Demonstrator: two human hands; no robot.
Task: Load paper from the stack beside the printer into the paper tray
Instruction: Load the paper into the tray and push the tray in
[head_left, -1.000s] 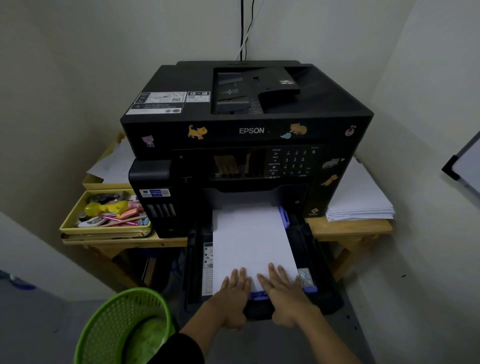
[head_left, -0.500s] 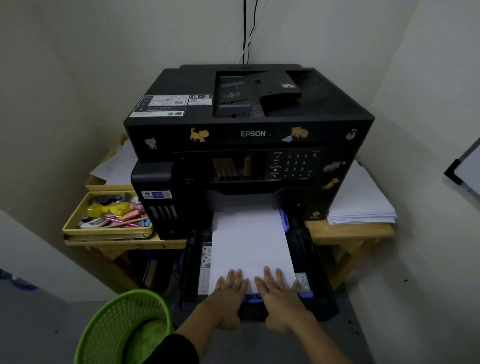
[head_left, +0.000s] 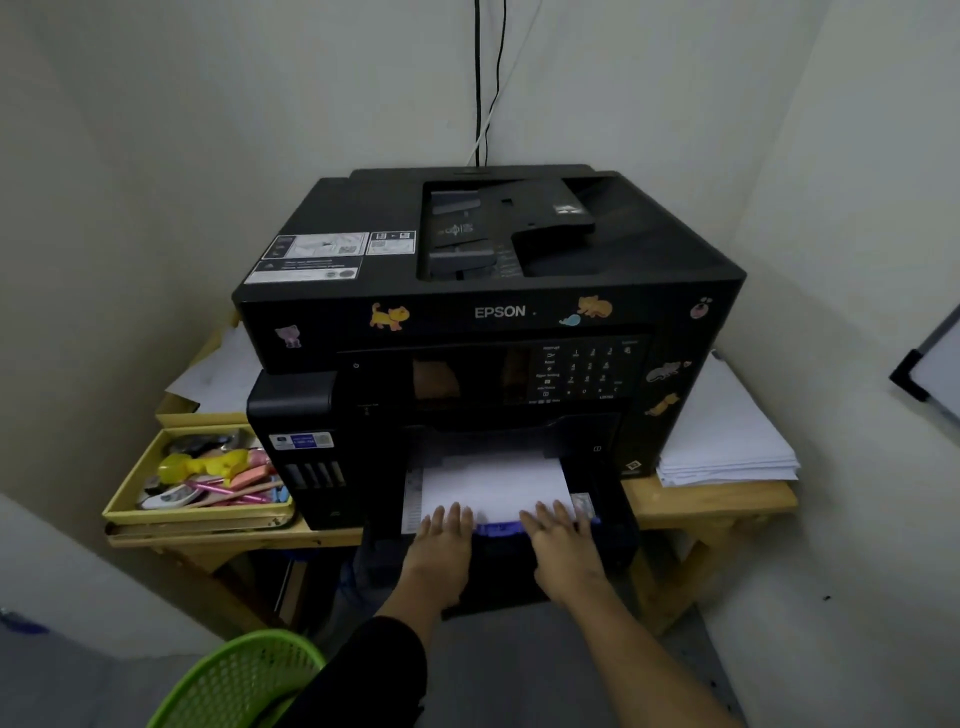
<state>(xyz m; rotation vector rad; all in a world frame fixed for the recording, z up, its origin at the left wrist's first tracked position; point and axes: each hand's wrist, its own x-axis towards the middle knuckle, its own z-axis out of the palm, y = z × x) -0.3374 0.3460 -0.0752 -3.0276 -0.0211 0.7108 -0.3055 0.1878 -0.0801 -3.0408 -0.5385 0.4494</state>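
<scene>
Paper (head_left: 493, 486) in place: flat in tray (head_left: 605, 525), front edge against the blue guide (head_left: 496, 529), rear part already under the printer (head_left: 493, 312). Step in hand, judged from this: closing the loaded tray. Left hand (head_left: 441, 545) and right hand (head_left: 563, 543) flat, palms down on the tray front, fingertips over the paper edge — each grip apart, clamped on nothing.

Next move calls for an even, straight push from both palms until seated; uneven pressure likely to skew the tray or ruffle the top sheet.

Against the earlier frames: far less paper showing, tray much further into the printer, hands closer to the front panel and spread wider apart. Unchanged — stack (head_left: 727, 452) on the counter (head_left: 711, 501) right of the printer, yellow box (head_left: 197, 514) at left.
</scene>
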